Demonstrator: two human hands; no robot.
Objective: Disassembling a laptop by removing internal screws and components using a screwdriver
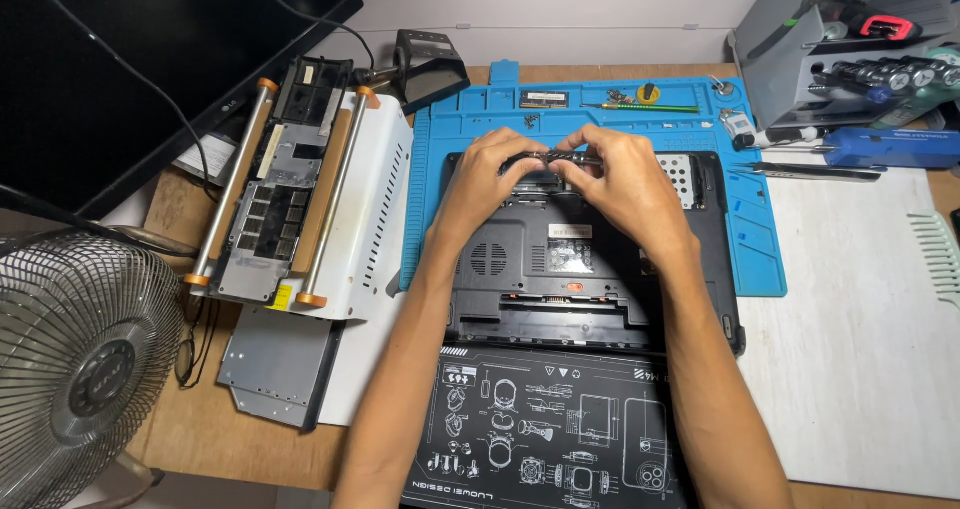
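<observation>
Left hand [490,174] and right hand [620,184], fingers curled, jointly pinch a slim dark screwdriver [548,156] held level between their fingertips. Directly beneath both hands lies an upturned black laptop [560,269] on a blue repair mat [760,239]. Beyond the right hand, a green-handled tool [650,108]; left of the left hand, a white-framed heating fixture [300,189]; nearer the wrists, a black printed mat [540,429].

Even, fairly bright overhead light fills the frame, with soft, short shadows. Focus is sharp at centre. The round grey wire-grille fan [85,369] at lower left bulges with wide-angle distortion.
</observation>
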